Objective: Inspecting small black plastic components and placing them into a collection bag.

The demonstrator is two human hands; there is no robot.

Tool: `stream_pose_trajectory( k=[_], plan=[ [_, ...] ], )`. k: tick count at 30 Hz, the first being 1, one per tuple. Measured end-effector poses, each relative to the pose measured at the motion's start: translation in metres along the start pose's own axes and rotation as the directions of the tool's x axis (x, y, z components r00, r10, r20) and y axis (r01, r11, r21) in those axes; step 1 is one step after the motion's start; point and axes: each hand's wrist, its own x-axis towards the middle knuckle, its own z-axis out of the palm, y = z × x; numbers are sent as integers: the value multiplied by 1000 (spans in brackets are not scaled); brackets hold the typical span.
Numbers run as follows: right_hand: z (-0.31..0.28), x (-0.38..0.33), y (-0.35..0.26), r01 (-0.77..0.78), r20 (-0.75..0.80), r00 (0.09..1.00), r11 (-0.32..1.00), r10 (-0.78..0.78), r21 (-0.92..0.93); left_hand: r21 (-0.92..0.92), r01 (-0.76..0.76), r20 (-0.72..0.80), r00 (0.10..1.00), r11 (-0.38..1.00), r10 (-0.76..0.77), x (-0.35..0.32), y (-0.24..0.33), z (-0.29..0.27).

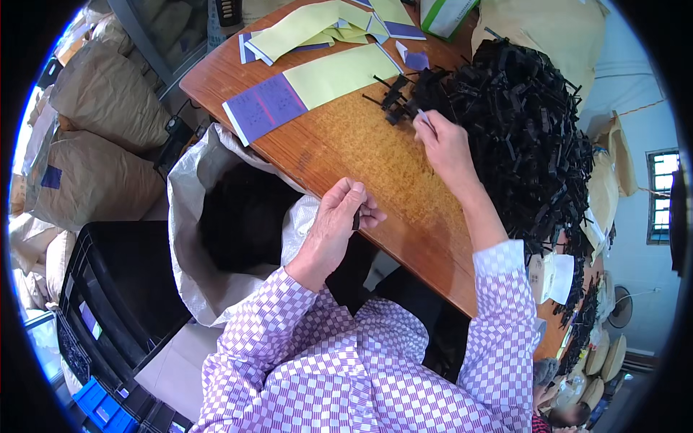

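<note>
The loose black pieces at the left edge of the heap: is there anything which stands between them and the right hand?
Nothing visible blocks the way. The right hand is close beside the loose black pieces; only the thin pale tool that it holds points out toward them.

no wording or number is legible anywhere. the long paper strip (pixel 267 105) on the wooden table (pixel 426 252) carries a purple printed panel crossed by pinkish-red lines, its print too small to make out. loose yellow-and-purple papers (pixel 299 32) lie beyond it. a green-and-white packet (pixel 444 18) at the far edge shows nothing readable. below the heap of black pieces (pixel 530 137), a white sheet (pixel 559 278) has no decipherable writing. a purple label (pixel 51 177) sits on a brown sack (pixel 108 184), and a pale-and-purple label (pixel 91 320) on the black crate (pixel 126 267), both unreadable.
</note>
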Motion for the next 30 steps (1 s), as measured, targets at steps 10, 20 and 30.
stream_pose_trajectory(
  k=[10,20,30],
  plan=[
    [-34,-107,-1,-241,41,945,610,323,755,733,-427,206,881,529,426,25,-29,43],
    [-44,-170,-1,-277,171,954,502,248,820,820,-330,339,938,468,69,21,-50,76],
    [-18,-186,-9,-308,130,916,457,380,834,830,-417,405,907,369,114,-11,-68,79]
  ],
)
